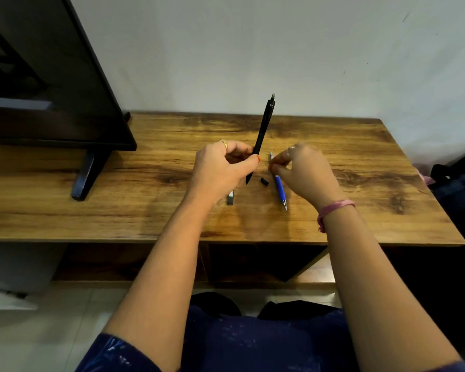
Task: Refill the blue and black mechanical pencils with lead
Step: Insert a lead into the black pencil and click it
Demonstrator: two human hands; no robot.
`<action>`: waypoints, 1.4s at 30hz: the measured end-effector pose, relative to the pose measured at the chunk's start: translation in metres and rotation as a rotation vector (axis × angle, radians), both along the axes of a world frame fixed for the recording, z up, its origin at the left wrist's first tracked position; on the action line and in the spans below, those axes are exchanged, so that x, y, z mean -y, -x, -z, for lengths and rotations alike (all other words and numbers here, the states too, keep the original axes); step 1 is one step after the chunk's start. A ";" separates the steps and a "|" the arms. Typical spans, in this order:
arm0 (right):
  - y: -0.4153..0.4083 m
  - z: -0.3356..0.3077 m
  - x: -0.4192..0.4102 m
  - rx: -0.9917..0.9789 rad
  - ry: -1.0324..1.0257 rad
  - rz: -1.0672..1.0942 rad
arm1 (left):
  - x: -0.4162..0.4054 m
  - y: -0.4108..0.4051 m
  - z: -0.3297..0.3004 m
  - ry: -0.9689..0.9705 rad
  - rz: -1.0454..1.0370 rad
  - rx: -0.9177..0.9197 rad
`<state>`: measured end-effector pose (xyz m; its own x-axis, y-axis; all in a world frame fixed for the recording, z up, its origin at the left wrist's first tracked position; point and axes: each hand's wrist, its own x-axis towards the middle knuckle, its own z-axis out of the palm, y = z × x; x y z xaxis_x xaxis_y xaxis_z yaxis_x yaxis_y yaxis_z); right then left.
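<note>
My left hand (220,167) grips the black mechanical pencil (263,130) near its tip, holding it almost upright with the eraser end pointing up and away. The blue mechanical pencil (279,185) lies on the wooden table (360,183), tip toward me. My right hand (304,170) hovers over its upper end with thumb and forefinger pinched together; what they pinch is too small to make out. A small black cap (264,181) lies between the two pencils. A grey lead case (230,197) lies partly hidden under my left hand.
A black monitor (51,89) on a stand (85,178) fills the table's left side. A white wall rises directly behind the table. Dark bags (457,183) sit beyond the right edge. Open shelves run below the tabletop.
</note>
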<state>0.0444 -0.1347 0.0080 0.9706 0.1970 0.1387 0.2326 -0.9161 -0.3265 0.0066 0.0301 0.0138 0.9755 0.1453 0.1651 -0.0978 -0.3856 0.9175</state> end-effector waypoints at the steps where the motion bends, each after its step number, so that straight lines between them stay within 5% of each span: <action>1: 0.001 0.001 -0.003 -0.014 0.077 -0.001 | 0.000 0.000 0.000 0.001 -0.006 0.003; 13: 0.004 0.010 -0.019 -0.038 0.212 0.009 | -0.004 0.001 0.000 -0.006 -0.006 -0.005; 16: 0.000 -0.002 -0.017 -0.064 -0.187 0.027 | -0.004 0.001 0.000 0.015 0.011 -0.018; 22: 0.006 -0.041 -0.010 -0.268 -1.356 0.113 | -0.003 0.003 -0.003 0.068 0.083 -0.030; 27: 0.010 -0.048 -0.010 -0.428 -1.712 0.076 | 0.000 0.005 -0.004 0.074 0.148 -0.043; 42: 0.007 -0.048 -0.004 -0.511 -1.690 0.025 | 0.000 0.005 -0.005 0.041 0.153 -0.022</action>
